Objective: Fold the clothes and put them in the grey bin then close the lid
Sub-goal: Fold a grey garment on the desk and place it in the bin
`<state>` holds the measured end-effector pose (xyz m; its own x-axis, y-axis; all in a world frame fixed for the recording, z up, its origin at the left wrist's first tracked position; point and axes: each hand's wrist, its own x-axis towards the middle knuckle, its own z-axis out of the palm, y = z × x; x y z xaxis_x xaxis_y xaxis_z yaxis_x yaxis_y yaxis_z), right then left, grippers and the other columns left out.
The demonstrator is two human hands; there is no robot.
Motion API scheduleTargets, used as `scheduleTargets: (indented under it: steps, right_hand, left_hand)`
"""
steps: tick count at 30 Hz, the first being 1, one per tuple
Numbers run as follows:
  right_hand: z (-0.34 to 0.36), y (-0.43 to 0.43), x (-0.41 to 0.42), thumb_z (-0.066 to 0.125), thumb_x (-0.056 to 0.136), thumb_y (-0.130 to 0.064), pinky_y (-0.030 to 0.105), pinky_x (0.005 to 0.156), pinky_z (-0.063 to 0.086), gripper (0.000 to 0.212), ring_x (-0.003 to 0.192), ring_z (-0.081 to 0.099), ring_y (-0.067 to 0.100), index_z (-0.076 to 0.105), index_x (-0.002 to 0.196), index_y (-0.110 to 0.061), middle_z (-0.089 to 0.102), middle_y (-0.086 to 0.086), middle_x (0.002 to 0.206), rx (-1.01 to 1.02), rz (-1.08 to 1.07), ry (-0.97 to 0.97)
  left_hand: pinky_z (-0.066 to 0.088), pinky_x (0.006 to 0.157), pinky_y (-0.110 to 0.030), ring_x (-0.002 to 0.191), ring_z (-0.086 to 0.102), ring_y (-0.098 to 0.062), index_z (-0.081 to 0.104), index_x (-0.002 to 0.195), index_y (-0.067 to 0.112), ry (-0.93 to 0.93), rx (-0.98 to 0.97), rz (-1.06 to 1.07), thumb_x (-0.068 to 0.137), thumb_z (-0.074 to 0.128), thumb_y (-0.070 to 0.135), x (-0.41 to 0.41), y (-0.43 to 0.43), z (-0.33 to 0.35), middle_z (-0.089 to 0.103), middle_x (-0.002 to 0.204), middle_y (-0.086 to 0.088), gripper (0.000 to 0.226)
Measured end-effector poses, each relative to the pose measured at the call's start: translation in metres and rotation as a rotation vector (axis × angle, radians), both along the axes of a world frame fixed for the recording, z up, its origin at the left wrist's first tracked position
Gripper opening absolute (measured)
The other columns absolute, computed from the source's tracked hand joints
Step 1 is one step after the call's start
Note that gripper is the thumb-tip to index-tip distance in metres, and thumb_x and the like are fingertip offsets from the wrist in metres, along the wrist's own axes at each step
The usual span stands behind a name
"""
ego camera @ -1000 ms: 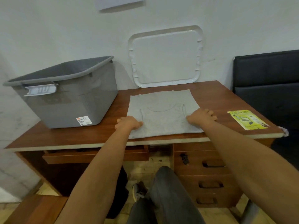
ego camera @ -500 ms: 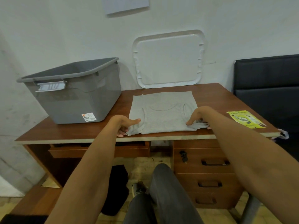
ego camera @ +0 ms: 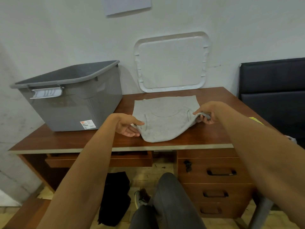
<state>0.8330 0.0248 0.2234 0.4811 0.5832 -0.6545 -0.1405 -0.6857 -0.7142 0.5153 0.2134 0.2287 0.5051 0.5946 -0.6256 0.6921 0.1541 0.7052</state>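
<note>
Soft grey knit shirt (ego camera: 165, 124), near edge sagging, pinched at either corner by left hand (ego camera: 129, 127) and right hand (ego camera: 207, 113) over glossy wooden worktop (ego camera: 206, 137); yellow leaflet (ego camera: 256, 121) mostly hidden behind forearm.

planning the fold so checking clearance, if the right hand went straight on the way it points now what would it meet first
The grey shirt: the right hand pinches its right edge and points forward-left across it. Past the shirt probably the white lid leaning on the wall, but depth is unclear.
</note>
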Motion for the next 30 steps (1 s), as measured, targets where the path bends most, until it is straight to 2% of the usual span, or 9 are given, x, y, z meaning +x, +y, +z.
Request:
scheduleTargets:
  steps: [2,4,8,11,15,19,22,25,30]
  right_hand:
    - [0.002,0.001,0.002,0.079,0.09,-0.027,0.017,0.037,0.04,0.038,0.045,0.051,0.008,0.059,0.114,-0.005,0.067,0.009,0.091,-0.055,0.037,-0.045]
    - [0.001,0.003,0.004,0.086,0.083,-0.029,0.019,0.041,0.04,0.057,0.055,0.049,0.009,0.054,0.125,-0.008,0.065,0.009,0.095,-0.106,0.109,-0.084]
    - [0.0,0.004,0.002,0.087,0.079,-0.022,0.019,0.044,0.035,0.04,0.06,0.041,0.008,0.063,0.109,-0.01,0.061,0.006,0.083,-0.181,0.266,-0.05]
    - [0.0,0.001,-0.001,0.079,0.088,-0.022,0.017,0.046,0.031,0.02,0.059,0.039,0.006,0.063,0.091,-0.01,0.058,0.003,0.072,-0.223,0.325,-0.063]
    - [0.0,-0.004,-0.002,0.075,0.092,-0.024,0.018,0.048,0.032,0.019,0.053,0.043,0.007,0.064,0.09,-0.009,0.061,0.002,0.071,-0.271,0.321,-0.107]
    - [-0.002,-0.009,0.005,0.073,0.093,-0.02,0.019,0.047,0.038,0.017,0.053,0.048,0.007,0.065,0.1,-0.006,0.065,0.004,0.075,-0.126,0.161,-0.055]
    - [-0.001,-0.01,0.005,0.068,0.098,-0.02,0.016,0.04,0.041,0.014,0.043,0.05,0.005,0.065,0.093,-0.007,0.066,0.002,0.064,0.108,0.026,0.006]
    - [0.0,-0.006,0.007,0.069,0.097,-0.021,0.016,0.04,0.041,0.016,0.045,0.051,0.004,0.066,0.087,-0.009,0.066,-0.001,0.061,0.268,-0.096,0.03]
    - [-0.001,0.012,0.017,0.069,0.097,-0.022,0.016,0.042,0.041,0.017,0.053,0.05,0.004,0.067,0.086,-0.01,0.067,-0.003,0.064,0.391,-0.229,0.086]
  left_hand:
    - [0.061,0.083,-0.037,0.102,0.073,-0.029,0.046,0.138,0.035,0.019,-0.031,-0.159,0.087,0.082,0.019,0.001,0.001,0.0,0.067,0.128,-0.019,0.064]
    - [0.06,0.087,-0.035,0.108,0.068,-0.028,0.059,0.139,0.033,0.065,-0.024,-0.286,0.086,0.081,0.013,0.004,-0.001,0.0,0.061,0.136,-0.014,0.061]
    - [0.057,0.089,-0.032,0.113,0.065,-0.026,0.073,0.126,0.019,0.171,0.036,-0.368,0.09,0.076,0.007,0.01,-0.004,-0.008,0.06,0.137,-0.01,0.038]
    - [0.059,0.081,-0.031,0.103,0.071,-0.025,0.069,0.125,0.011,0.2,0.096,-0.277,0.088,0.079,0.012,0.011,-0.005,-0.016,0.064,0.131,-0.013,0.039]
    - [0.06,0.073,-0.028,0.087,0.074,-0.021,0.064,0.125,0.008,0.171,0.168,-0.162,0.087,0.078,0.006,0.007,-0.005,-0.021,0.068,0.122,-0.013,0.04]
    - [0.059,0.072,-0.027,0.087,0.072,-0.02,0.062,0.129,0.008,-0.059,0.051,0.019,0.089,0.075,0.006,-0.004,-0.005,-0.018,0.07,0.115,-0.013,0.042]
    - [0.062,0.079,-0.029,0.095,0.071,-0.021,0.063,0.129,0.006,-0.345,-0.056,0.139,0.091,0.075,0.009,-0.009,-0.002,-0.014,0.069,0.116,-0.015,0.04]
    - [0.063,0.081,-0.032,0.107,0.068,-0.025,0.064,0.125,0.005,-0.595,-0.113,0.299,0.092,0.073,0.007,-0.003,0.004,-0.01,0.064,0.124,-0.017,0.034]
    - [0.064,0.077,-0.031,0.1,0.07,-0.023,0.068,0.114,0.002,-0.68,-0.069,0.389,0.093,0.071,0.005,0.012,0.021,-0.003,0.066,0.114,-0.017,0.021]
